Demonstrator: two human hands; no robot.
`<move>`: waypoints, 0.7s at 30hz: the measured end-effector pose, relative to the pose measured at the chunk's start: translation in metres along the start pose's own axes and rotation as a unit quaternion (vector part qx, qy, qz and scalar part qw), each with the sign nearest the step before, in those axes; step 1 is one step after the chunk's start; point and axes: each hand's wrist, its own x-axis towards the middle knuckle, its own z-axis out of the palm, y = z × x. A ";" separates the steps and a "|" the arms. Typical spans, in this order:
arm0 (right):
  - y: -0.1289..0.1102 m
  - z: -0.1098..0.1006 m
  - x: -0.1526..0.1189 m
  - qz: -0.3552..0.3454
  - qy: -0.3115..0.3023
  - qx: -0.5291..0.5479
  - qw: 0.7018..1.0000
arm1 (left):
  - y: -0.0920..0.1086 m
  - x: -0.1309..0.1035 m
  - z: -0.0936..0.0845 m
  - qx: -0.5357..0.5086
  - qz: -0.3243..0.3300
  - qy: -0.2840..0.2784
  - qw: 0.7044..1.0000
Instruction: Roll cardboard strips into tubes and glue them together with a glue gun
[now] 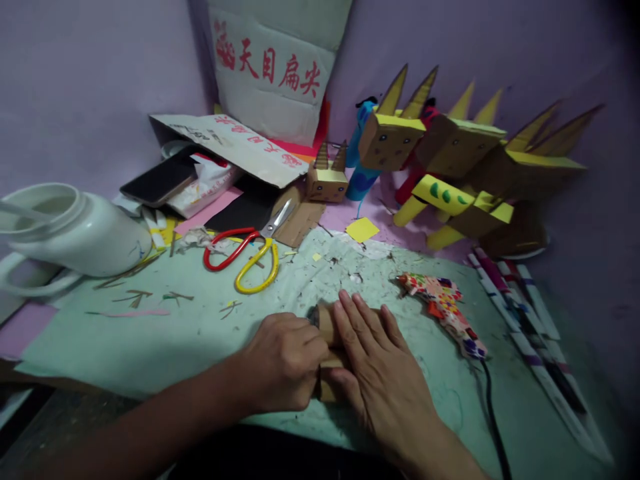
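A brown cardboard piece [329, 327] with a rounded, roll-like upper part lies on the table close to me, mostly covered by both hands. My left hand [285, 360] is closed in a fist at its left side, fingers curled against the cardboard; what lies inside the fist is hidden. Flat across the top rests my right hand [373, 357], fingers stretched out and pressing on the cardboard. To the right is a floral-patterned hot glue gun [443, 303] with a black cord. Scissors [257, 247] with one red and one yellow handle lie open beyond my left hand.
Cardboard animal figures with horned box heads [393, 143] stand along the back right. Markers [530, 333] lie at the right edge. On the left are a white jug [100, 230] and a phone [160, 177]. Paper scraps [135, 297] litter the green table cover [200, 353].
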 end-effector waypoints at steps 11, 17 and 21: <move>0.009 -0.002 -0.002 -0.049 -0.049 0.003 0.998 | -0.017 0.004 -0.050 -0.090 -0.326 0.205 0.919; 0.010 0.002 -0.003 -0.053 -0.065 -0.013 0.996 | -0.015 0.002 -0.046 -0.142 -0.318 0.197 0.917; 0.010 0.003 -0.004 -0.055 -0.060 -0.017 0.997 | -0.015 0.001 -0.044 -0.131 -0.306 0.204 0.920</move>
